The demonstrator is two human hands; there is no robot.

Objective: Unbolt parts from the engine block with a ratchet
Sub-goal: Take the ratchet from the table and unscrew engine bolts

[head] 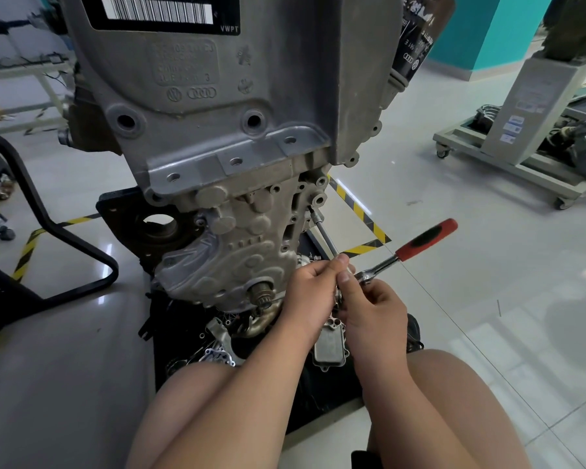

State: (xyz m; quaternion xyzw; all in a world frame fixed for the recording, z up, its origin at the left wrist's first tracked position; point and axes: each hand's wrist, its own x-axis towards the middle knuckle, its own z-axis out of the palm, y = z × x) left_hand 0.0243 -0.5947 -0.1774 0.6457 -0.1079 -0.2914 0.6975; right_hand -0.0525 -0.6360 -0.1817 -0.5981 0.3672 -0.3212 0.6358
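Head view: left hand (313, 289) and right hand (369, 308) both curled tight on ratchet (416, 242) head, its joint hidden beneath them.

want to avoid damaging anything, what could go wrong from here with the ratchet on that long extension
1. The extension runs long and slanted up to the engine; its socket could slip off under load.
2. The left hand and right hand both pinch near the head of the ratchet, not its handle; a slip could bang knuckles.
3. Loose parts lie on the mat below; anything dropped could vanish among them.
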